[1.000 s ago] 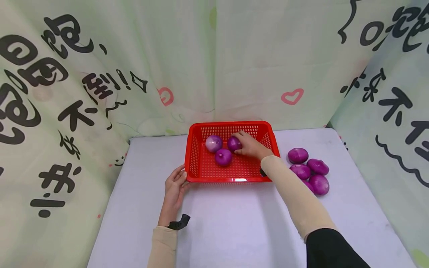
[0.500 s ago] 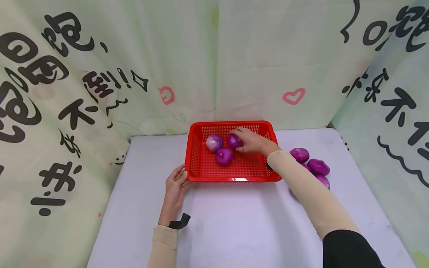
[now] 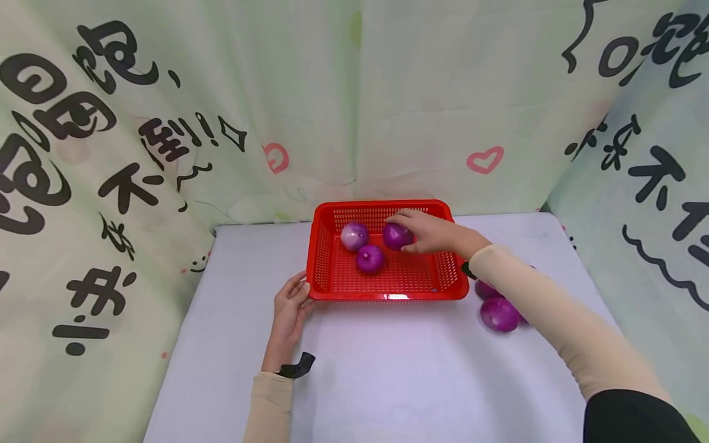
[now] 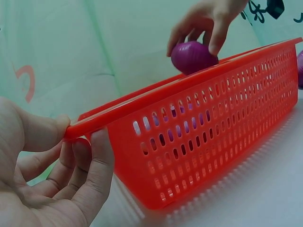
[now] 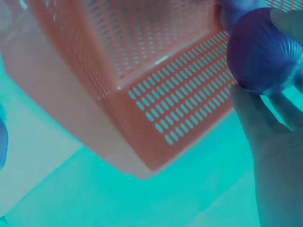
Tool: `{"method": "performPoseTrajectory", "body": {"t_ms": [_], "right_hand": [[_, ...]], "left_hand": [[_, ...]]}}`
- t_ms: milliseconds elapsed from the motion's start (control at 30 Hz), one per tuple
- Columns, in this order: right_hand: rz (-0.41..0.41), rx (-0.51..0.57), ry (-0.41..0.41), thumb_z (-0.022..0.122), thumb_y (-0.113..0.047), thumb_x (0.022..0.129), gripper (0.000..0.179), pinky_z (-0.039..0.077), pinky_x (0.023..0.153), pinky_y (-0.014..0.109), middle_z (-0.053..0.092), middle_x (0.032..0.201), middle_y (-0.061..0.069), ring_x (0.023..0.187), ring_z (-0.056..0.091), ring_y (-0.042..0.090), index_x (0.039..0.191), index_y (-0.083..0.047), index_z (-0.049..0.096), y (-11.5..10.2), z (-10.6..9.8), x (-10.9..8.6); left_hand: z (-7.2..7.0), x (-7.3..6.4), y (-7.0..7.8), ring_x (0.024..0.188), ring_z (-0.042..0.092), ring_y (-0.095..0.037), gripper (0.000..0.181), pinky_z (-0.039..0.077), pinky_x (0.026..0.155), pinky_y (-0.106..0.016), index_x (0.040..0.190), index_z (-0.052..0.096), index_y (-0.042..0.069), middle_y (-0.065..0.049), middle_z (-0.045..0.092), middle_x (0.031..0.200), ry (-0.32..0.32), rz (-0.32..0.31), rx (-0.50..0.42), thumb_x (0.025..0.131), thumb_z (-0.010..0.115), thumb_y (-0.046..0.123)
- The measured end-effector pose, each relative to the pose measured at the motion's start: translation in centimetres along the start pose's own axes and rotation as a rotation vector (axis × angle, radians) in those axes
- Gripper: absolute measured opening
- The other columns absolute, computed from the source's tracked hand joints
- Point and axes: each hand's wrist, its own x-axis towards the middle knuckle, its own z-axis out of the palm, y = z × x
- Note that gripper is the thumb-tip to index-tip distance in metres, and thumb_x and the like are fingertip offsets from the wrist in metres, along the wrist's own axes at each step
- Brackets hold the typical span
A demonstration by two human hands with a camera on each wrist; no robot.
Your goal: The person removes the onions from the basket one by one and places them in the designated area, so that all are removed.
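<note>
A red plastic basket [image 3: 388, 294] with slotted walls stands toward the back of the white table. My left hand [image 3: 287, 317] pinches its near left rim, thumb on top and fingers beneath, as the left wrist view shows. Over the basket's right half, my right hand [image 3: 429, 232] grips a purple onion [image 4: 191, 57], raised to rim height in the left wrist view. Two more onions lie in the basket: a paler one [image 3: 354, 237] at the back left and a darker one [image 3: 370, 259] in front of it.
Several purple onions [image 3: 500, 315] lie on the white table [image 3: 388, 369] to the right of the basket, partly hidden under the right sleeve. A printed curtain [image 3: 410, 123] hangs close behind the basket and along both sides.
My right hand has moved right and up with the onion in its grip, away from the two others in the basket. The left hand and the basket have stayed put.
</note>
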Motion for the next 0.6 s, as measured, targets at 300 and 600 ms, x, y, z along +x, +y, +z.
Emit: {"method": "performPoseTrajectory", "body": {"t_ms": [300, 600], "right_hand": [[0.093, 0.283, 0.011, 0.079, -0.023, 0.092, 0.069, 0.058, 0.101, 0.052, 0.053, 0.148, 0.017, 0.133, 0.054, 0.037, 0.152, -0.012, 0.047, 1.7, -2.5, -2.3], [0.249, 0.494, 0.006, 0.068, -0.028, 0.096, 0.068, 0.049, 0.110, 0.063, 0.049, 0.151, 0.025, 0.138, 0.050, 0.043, 0.151, -0.007, 0.035, 3.6, -5.5, -5.4]], "left_hand": [[0.1, -0.2, 0.3, 0.098, 0.071, -0.015, 0.043, 0.063, 0.080, -0.025, 0.148, 0.054, 0.005, -0.007, 0.063, 0.119, 0.011, -0.010, -0.020, 0.105, 0.058, 0.006], [0.1, 0.0, 0.1, 0.097, 0.072, -0.014, 0.043, 0.063, 0.080, -0.025, 0.148, 0.053, 0.005, -0.005, 0.063, 0.117, 0.000, -0.011, -0.013, 0.105, 0.058, 0.006]]}}
